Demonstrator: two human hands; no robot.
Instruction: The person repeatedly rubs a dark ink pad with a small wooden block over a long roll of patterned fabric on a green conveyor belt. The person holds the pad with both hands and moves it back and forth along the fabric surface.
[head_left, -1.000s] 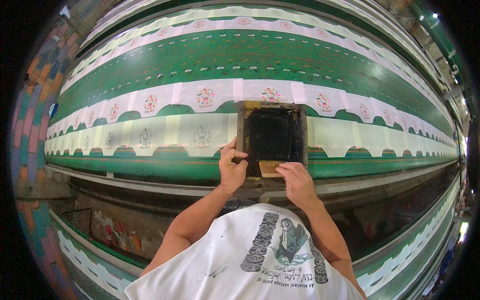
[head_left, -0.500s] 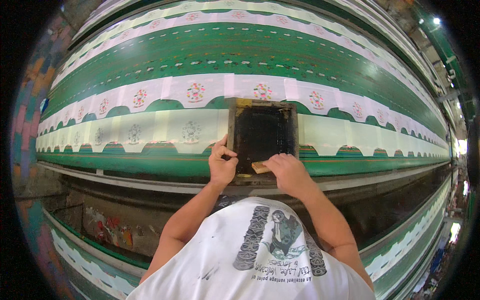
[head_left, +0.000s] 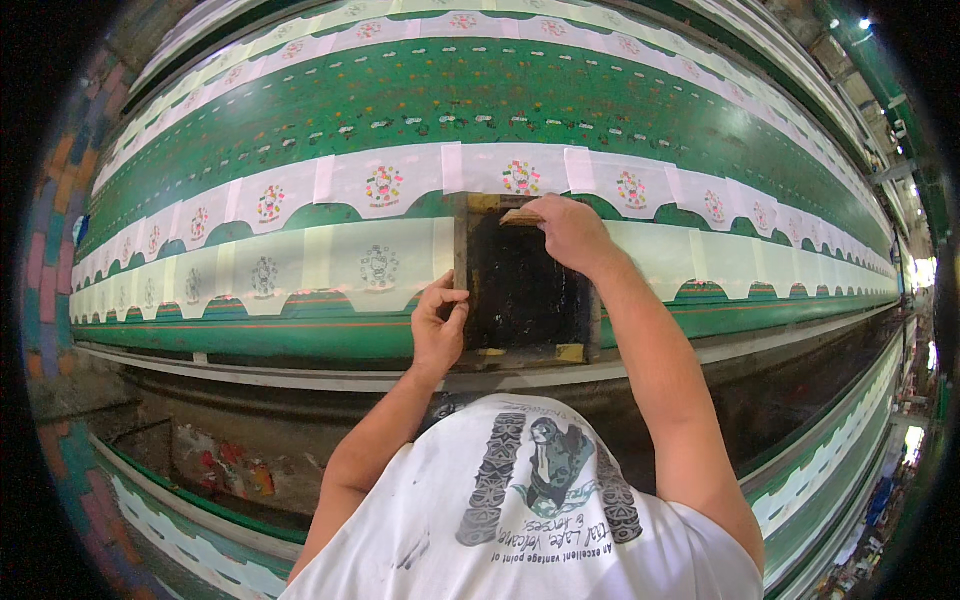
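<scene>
A long green printing table [head_left: 560,95] fills most of the view, curving from edge to edge, and everything else is best placed against it. Along its near half run two rows of white scalloped fabric pieces [head_left: 300,265], laid flat side by side; the far row carries small coloured round motifs, the near row paler outline ones. Laid in line like this, each piece can take the same print in turn.

On the near half of the table, over one gap in those rows, sits a wooden-framed printing screen [head_left: 522,285] with a dark, ink-covered mesh. It lies flat on the table so the mesh presses against the cloth beneath.

The person's right hand [head_left: 568,232] is at the far end of the screen, fingers closed over the top of a wooden squeegee [head_left: 522,216] whose blade is down on the mesh, seemingly to drag ink across it. The left hand [head_left: 438,328] is at the screen's left rail, thumb and fingers pinched on the wood, apparently steadying the frame so it does not shift on the cloth.

Below the table's near edge a dark trough runs along, and the person's white printed shirt [head_left: 520,520] fills the lower middle.
</scene>
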